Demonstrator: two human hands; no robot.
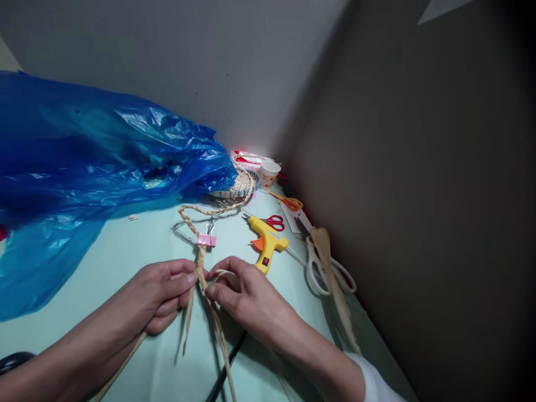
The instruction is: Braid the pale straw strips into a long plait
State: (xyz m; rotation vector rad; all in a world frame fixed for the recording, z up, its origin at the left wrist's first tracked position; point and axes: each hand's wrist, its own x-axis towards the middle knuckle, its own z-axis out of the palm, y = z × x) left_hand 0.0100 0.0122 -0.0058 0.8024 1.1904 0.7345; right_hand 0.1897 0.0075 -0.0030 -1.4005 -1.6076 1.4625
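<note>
With the left hand (pixel 165 296) and right hand (pixel 243 290) pinched, fingers curled, on the straw braid (pixel 201 265) at lower centre of frame, a pink clip (pixel 206 240) grips it just beyond, yellow glue gun (pixel 268 240) right, paper cup (pixel 268 176) behind.

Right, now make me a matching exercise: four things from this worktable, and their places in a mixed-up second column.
Things
1. Yellow glue gun with orange trigger
2. Pink binder clip with silver wire handles
3. Large white-handled scissors
4. White paper cup with a printed pattern

Places
A. Upright beside the round woven basket with a blue-trimmed rim
B. Partly under a long bundle of pale fibre
C. Lying beside the small red-handled scissors
D. Clamped on the straw-coloured braid

Right pairs: 1-C, 2-D, 3-B, 4-A
</note>
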